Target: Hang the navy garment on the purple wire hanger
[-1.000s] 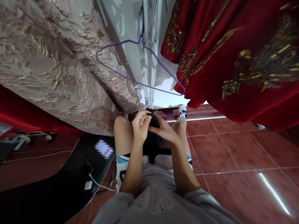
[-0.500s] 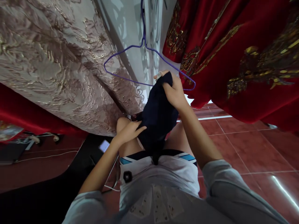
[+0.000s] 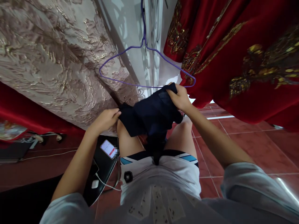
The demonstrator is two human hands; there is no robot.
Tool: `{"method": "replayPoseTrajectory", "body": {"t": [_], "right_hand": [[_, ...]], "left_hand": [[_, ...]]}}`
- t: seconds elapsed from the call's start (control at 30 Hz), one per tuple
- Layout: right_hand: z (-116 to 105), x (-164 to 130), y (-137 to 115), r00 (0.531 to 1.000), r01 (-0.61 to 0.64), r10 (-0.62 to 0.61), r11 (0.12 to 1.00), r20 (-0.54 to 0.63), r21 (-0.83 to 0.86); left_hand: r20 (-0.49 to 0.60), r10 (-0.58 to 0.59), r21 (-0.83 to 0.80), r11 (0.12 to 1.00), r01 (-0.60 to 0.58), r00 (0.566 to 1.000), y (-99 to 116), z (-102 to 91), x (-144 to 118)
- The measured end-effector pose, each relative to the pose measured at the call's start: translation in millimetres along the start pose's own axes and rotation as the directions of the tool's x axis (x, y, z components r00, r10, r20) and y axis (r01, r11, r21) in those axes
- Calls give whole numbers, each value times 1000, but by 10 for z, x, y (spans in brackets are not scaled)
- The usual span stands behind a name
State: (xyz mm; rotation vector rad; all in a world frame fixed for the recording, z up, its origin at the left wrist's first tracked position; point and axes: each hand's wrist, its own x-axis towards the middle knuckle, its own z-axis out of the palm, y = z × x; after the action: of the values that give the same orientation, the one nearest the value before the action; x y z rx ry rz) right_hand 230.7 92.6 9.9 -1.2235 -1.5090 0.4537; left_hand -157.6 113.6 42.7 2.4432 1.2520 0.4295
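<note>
A dark navy garment point(image 3: 151, 112) is stretched between my hands above my knees; its exact kind does not show. My left hand point(image 3: 105, 119) pinches its left edge, fingers closed. At its upper right corner my right hand point(image 3: 179, 96) grips the cloth between thumb and fingers. Just behind the garment hangs a purple wire hanger point(image 3: 129, 47), with nothing on it. The cloth's top right corner overlaps the hanger's bottom bar in view; whether they touch I cannot tell. The lower part of the cloth droops between my thighs.
Pinkish embossed fabric point(image 3: 58, 62) hangs at the left, red cloth with gold embroidery point(image 3: 221, 68) at the right. By my left leg, a black seat point(image 3: 102, 165) bears a lit phone point(image 3: 108, 149) and a white charger point(image 3: 95, 184). Red floor tiles point(image 3: 245, 146) lie to the right.
My left hand has moved left and up, now pinching the garment's edge and spreading it sideways. My right hand has lowered slightly with its corner. The phone and charger have come into fuller view.
</note>
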Motion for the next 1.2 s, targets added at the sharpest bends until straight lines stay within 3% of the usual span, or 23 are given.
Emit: {"method": "replayPoseTrajectory", "body": {"t": [0.07, 0.17, 0.27, 0.33, 0.47, 0.53, 0.6, 0.67, 0.8, 0.9, 0.97, 1.07, 1.2], "right_hand": [[-112, -30, -39, 1000, 7, -8, 999, -28, -36], [-251, -73, -156, 997, -4, -3, 995, -78, -98], [-306, -97, -274, 995, -55, 46, 992, -86, -113], [-312, -96, -325, 995, -70, 60, 991, -80, -116], [-323, -65, -379, 995, -48, 33, 987, -98, -155], [-312, -48, -401, 995, -39, 23, 986, -98, -162], [-278, -39, -416, 995, -33, 17, 987, -101, -157], [-233, -43, -415, 994, -31, 15, 988, -107, -148], [-198, -79, -384, 995, -37, 25, 990, -93, -134], [-258, -76, -374, 993, -37, 15, 982, -116, -188], [-318, -30, -378, 991, -55, 24, 970, -130, -238], [-391, 83, -379, 988, -106, 67, 952, -141, -288], [-376, 134, -354, 985, -124, 89, 959, -146, -256]], "left_hand": [[-173, -16, 6, 1000, 17, 985, 22, -133, 111], [-443, 16, -24, 999, -29, 896, 125, -258, 297], [-560, -33, -77, 997, -13, 828, 219, -265, 428], [-551, -91, -104, 994, 40, 829, 225, -235, 461], [-369, -146, -82, 989, 124, 918, 127, -204, 416], [-462, -111, -28, 993, 111, 880, 91, -238, 365], [-592, -38, 60, 994, 91, 805, 94, -306, 323], [-614, 5, 133, 986, 97, 789, 118, -387, 312], [-500, -65, 147, 976, 158, 864, 90, -496, 401], [-229, -164, 61, 981, 182, 959, 2, -514, 460], [-128, -181, 38, 982, 187, 975, -15, -535, 448], [-240, -118, 128, 980, 152, 963, 60, -637, 403], [-437, 147, 242, 969, -42, 888, 248, -798, 506]]}}
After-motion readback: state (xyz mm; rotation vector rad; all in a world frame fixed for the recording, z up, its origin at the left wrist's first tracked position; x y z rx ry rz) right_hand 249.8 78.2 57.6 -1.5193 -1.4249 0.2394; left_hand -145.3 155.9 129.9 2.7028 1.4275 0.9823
